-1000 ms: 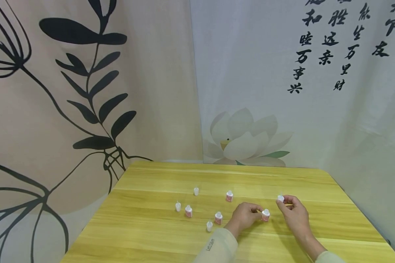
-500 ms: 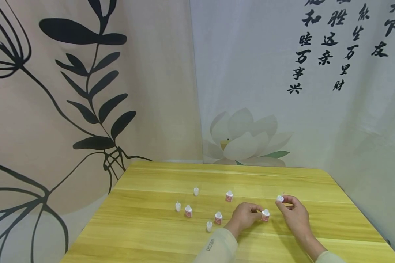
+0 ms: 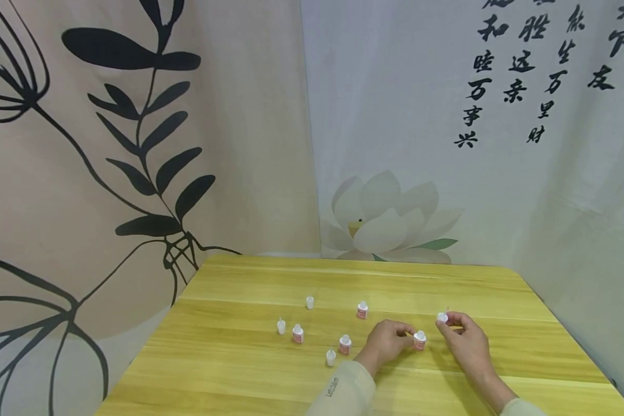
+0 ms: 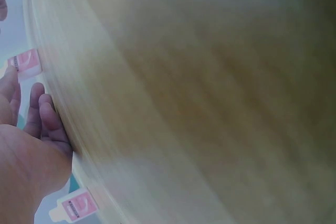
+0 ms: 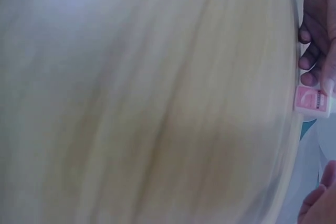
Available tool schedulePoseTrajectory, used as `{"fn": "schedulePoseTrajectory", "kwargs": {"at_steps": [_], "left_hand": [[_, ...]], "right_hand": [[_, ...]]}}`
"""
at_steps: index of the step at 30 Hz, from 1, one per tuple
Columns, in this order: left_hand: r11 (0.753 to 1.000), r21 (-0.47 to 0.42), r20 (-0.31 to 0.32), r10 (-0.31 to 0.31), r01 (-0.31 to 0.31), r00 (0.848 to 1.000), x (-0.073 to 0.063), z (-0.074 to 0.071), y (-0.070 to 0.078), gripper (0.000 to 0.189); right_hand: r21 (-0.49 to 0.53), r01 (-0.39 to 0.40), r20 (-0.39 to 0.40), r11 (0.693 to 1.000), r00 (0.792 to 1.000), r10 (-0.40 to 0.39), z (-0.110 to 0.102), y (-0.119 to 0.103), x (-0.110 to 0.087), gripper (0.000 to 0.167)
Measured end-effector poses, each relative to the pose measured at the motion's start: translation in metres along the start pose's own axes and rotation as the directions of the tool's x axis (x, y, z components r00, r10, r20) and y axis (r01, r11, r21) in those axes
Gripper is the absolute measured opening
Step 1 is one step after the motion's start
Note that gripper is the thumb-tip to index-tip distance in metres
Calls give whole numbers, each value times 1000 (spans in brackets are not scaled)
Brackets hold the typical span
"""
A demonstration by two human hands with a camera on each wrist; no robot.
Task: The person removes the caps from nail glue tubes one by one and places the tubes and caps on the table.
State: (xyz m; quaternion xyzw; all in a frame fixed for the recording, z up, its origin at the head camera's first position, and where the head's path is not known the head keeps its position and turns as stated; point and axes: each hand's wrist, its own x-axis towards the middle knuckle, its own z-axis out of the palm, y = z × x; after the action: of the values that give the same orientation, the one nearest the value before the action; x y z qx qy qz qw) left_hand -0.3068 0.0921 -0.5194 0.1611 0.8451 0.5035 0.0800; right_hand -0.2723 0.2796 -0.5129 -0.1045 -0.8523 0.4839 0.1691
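Observation:
In the head view, my left hand (image 3: 389, 342) holds a small white bottle (image 3: 419, 340) with a pink label between thumb and fingers; it stands upright on the table. The same bottle (image 4: 26, 62) shows at the left of the left wrist view. To its right, my right hand (image 3: 465, 340) pinches a small white cap-like piece (image 3: 442, 317) with a thin tip, raised over the table. In the right wrist view, part of my right hand (image 5: 320, 198) shows at the lower edge, below the held bottle (image 5: 312, 101).
Left of my hands stand similar bottles (image 3: 345, 345), (image 3: 298, 334) and another bottle (image 3: 362, 310) farther back. Small white cap-like pieces (image 3: 330, 358) stand among them, one cap-like piece (image 3: 281, 326) with a spike on top. The wooden table (image 3: 229, 370) ends at a printed curtain (image 3: 260, 144).
My right hand tips the small white piece and lowers it very slightly. My left hand and the bottle stay where they were.

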Motion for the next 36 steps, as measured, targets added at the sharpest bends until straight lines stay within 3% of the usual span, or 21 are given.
{"fn": "schedulePoseTrajectory", "kwargs": {"at_steps": [8, 17, 27, 36], "left_hand": [[1000, -3, -2, 6, -6, 1000, -1, -1, 1, 8], [1000, -8, -6, 2, -2, 1000, 0, 0, -1, 9], [1000, -12, -5, 2, -2, 1000, 1, 1, -1, 7], [1000, -10, -8, 11, -11, 1000, 1, 0, 0, 8]], "right_hand": [[6, -9, 76, 1000, 997, 8, -3, 8, -1, 37], [59, -58, 200, 997, 979, 45, -7, 15, 1, 44], [37, -52, 266, 998, 963, 40, -8, 24, 3, 33], [45, -48, 325, 998, 945, 30, -10, 28, 5, 36]]}}
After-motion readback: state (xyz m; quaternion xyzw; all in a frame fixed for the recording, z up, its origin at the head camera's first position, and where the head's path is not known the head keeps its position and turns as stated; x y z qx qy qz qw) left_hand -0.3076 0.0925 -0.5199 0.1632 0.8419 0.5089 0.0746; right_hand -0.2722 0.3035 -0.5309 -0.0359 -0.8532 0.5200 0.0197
